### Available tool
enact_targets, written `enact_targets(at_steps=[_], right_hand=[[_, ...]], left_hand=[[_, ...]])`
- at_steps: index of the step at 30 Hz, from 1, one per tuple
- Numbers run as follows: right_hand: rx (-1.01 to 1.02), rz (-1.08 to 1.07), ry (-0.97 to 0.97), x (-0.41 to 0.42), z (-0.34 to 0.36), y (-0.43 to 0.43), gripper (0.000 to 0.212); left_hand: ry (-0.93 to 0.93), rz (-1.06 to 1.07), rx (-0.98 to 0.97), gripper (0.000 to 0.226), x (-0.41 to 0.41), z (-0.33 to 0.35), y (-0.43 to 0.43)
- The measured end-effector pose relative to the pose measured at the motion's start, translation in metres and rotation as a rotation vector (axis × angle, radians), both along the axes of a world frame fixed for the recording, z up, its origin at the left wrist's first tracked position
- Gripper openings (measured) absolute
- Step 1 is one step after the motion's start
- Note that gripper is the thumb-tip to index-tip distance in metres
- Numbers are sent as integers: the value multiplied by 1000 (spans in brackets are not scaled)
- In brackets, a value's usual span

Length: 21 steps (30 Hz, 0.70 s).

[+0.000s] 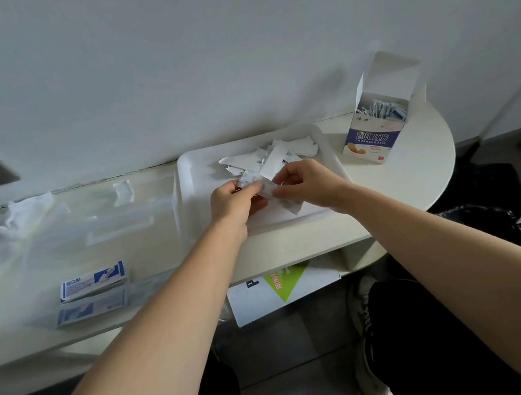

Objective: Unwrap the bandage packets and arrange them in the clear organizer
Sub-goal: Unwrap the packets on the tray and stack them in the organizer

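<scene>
On the counter (402,183), a tray (194,173) as landmark. In the tray, toward its back: torn wrappers (274,154). Right of the tray: open bandage box (377,125). Left of it: clear organizer (119,215). Front-left: two bandage packets (92,281).

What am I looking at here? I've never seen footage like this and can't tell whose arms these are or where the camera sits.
There is no machine: a person wears a camera on the head, looking down at their own arms. The left hand and right hand together pinch a small bandage packet over a white tray littered with torn wrappers. An open box of packets stands at the right. A clear organizer lies at the left, with two flat blue-and-white packs nearer the person.
</scene>
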State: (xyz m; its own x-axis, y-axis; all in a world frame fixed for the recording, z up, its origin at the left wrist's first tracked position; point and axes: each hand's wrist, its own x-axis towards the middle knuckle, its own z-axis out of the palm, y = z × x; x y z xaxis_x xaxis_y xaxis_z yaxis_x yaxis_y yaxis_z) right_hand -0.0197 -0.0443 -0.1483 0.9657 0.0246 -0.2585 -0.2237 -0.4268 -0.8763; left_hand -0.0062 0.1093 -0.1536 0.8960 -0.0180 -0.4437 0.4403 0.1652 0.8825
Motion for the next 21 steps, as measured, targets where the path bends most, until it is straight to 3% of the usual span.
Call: enact_targets(at_steps=[6, 12, 21], right_hand=[[176, -116, 57, 1, -2, 4, 18], [234, -92, 113, -2, 0, 12, 16], [319, -146, 109, -2, 3, 15, 19]], left_hand=[[98, -121, -225, 12, -6, 6, -7], [117, 1, -154, 13, -9, 3, -8], [78, 19, -141, 5, -9, 3, -2]])
